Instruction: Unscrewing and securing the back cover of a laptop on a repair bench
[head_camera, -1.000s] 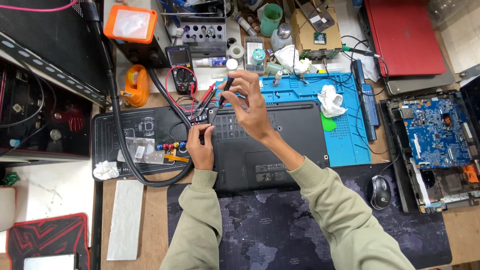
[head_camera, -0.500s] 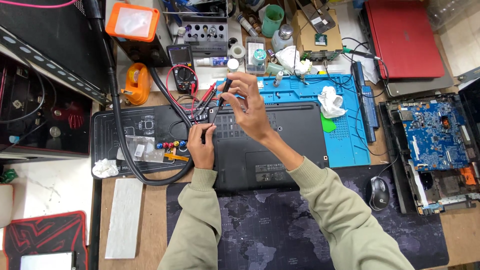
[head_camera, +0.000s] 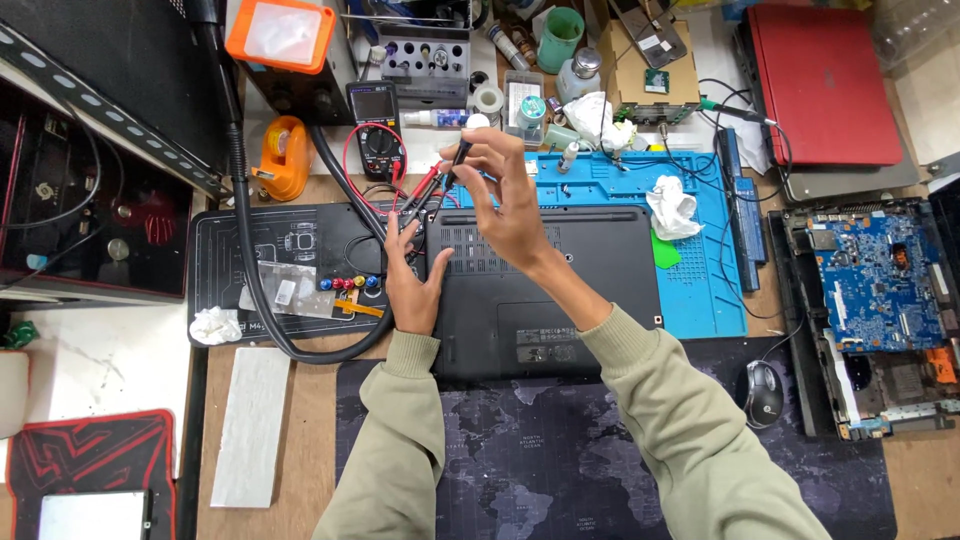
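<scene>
Upturned black laptop, vented underside.

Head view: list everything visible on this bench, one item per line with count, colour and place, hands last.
laptop: one, black, upside down, bench centre
screwdriver: one, black, upright over the laptop's upper left corner
blue mat: one, blue, under and right of the laptop
black mat: one, black, left of the laptop
multimeter: one, black with red leads, above the black mat
tape dispenser: one, orange, left of the multimeter
red laptop: one, red, top right
circuit board: one, blue, right edge
mouse: one, black, lower right
left hand: rests at the laptop's left edge
right hand: grip closed on the screwdriver
</scene>
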